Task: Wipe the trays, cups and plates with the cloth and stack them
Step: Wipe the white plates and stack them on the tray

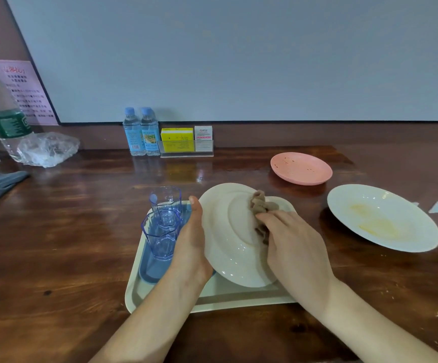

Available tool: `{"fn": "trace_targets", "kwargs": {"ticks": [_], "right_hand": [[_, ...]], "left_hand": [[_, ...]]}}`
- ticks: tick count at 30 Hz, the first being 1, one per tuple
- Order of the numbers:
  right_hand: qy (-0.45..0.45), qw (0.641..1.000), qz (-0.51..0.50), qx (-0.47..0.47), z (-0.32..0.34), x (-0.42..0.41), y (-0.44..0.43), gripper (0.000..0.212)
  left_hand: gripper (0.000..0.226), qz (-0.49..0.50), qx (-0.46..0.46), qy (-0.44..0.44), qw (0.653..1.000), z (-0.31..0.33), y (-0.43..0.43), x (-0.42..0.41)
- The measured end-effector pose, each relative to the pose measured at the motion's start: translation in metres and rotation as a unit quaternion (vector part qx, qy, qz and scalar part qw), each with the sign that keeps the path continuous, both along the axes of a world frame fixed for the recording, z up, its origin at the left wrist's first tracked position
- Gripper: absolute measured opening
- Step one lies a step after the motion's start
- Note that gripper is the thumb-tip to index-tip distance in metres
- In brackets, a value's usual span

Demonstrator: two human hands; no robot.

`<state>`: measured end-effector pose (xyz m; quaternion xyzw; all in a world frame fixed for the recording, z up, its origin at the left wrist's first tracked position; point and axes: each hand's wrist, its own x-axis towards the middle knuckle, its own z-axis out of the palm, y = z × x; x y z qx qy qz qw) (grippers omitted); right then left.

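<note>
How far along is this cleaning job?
Seemingly done: blue tray sits in cream tray, cups on it. In hand: left hand holds a white plate, right hand rubs it with the cloth. Left: crumbed pink plate, yellow-smeared plate.

You are looking at print too blurred to read: Chinese lines are running down a pink notice (21, 90) at ten o'clock, and labels are showing on two water bottles (142, 134), a yellow carton (177, 138) and a white carton (203, 136) at twelve.
</note>
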<state>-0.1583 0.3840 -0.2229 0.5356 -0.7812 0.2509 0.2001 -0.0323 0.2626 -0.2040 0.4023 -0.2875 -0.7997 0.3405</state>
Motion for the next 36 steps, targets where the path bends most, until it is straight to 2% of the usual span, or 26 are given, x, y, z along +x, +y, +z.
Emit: {"fn": "trace_targets", "kwargs": {"ticks": [2, 5, 12, 16, 20, 24, 26, 29, 33, 36], "right_hand": [[-0.017, 0.999, 0.027, -0.012, 0.002, 0.013, 0.01, 0.04], [-0.05, 0.995, 0.09, 0.006, 0.007, 0.012, 0.007, 0.053], [-0.034, 0.991, 0.129, 0.025, -0.002, -0.049, -0.011, 0.05], [-0.034, 0.993, 0.113, 0.006, -0.004, -0.04, 0.006, 0.037], [-0.087, 0.981, 0.176, -0.013, -0.001, -0.019, 0.019, 0.037], [-0.121, 0.964, 0.235, -0.032, 0.007, 0.004, -0.007, 0.038], [-0.117, 0.96, 0.251, -0.035, 0.011, 0.002, -0.025, 0.04], [-0.114, 0.958, 0.26, -0.033, 0.016, -0.003, -0.038, 0.041], [-0.092, 0.957, 0.276, -0.007, 0.013, -0.012, -0.017, 0.036], [-0.074, 0.967, 0.243, -0.004, 0.0, -0.037, 0.008, 0.036]], "left_hand": [[0.052, 0.002, 0.0, -0.005, 1.0, -0.002, -0.001, 0.001], [0.057, -0.006, 0.002, -0.017, 1.0, -0.002, -0.001, 0.001], [0.053, 0.001, 0.0, -0.016, 1.0, -0.004, 0.0, 0.002], [0.047, -0.013, 0.0, -0.005, 1.0, -0.005, 0.001, 0.003], [0.059, -0.025, 0.001, 0.0, 1.0, -0.012, -0.002, 0.001], [0.067, -0.054, -0.007, 0.006, 0.999, -0.018, -0.004, 0.0], [0.06, -0.049, -0.017, 0.013, 0.999, -0.02, -0.009, 0.001], [0.064, -0.045, -0.008, 0.021, 0.999, -0.019, -0.01, 0.001], [0.066, -0.036, 0.006, 0.01, 0.999, -0.022, -0.009, 0.0], [0.053, -0.025, -0.008, 0.01, 1.0, -0.021, -0.007, 0.001]]}}
